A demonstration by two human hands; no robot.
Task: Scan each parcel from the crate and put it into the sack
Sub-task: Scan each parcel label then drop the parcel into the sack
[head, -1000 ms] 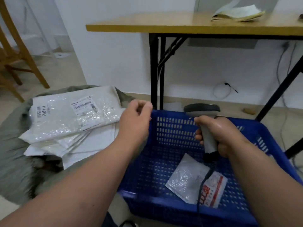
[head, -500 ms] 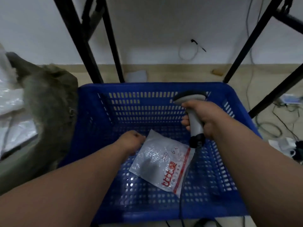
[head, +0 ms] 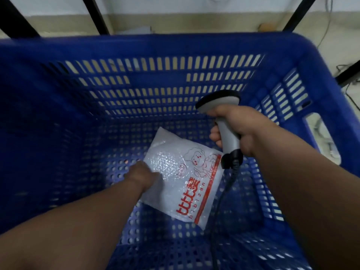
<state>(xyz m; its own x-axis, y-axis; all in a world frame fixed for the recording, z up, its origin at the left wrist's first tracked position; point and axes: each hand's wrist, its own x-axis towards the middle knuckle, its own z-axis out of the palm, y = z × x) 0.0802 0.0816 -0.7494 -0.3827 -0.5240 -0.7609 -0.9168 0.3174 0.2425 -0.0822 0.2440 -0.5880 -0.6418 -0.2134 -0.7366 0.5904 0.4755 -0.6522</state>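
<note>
Head view: white bubble-wrap parcel with red lettering (head: 183, 184), flat on the floor of the blue perforated plastic crate (head: 136, 47), frame centre. Our left hand (head: 143, 177) touches its left edge; whether it grips, we cannot tell. Our right hand (head: 236, 131) clasps the grey handheld scanner (head: 224, 121). Step, we judge: pickup; next, lift and present a barcode.

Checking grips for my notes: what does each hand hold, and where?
Right hand grips the scanner by its handle. Left hand touches the parcel's left edge; hold unclear.

Left hand (head: 141, 175) reaches down into blue crate (head: 155, 45), touching the near-left edge of a bubble-wrap parcel (head: 183, 184) (red print, lying flat on crate floor). Right hand (head: 239, 131) grips the scanner (head: 224, 121) above the parcel.
</note>
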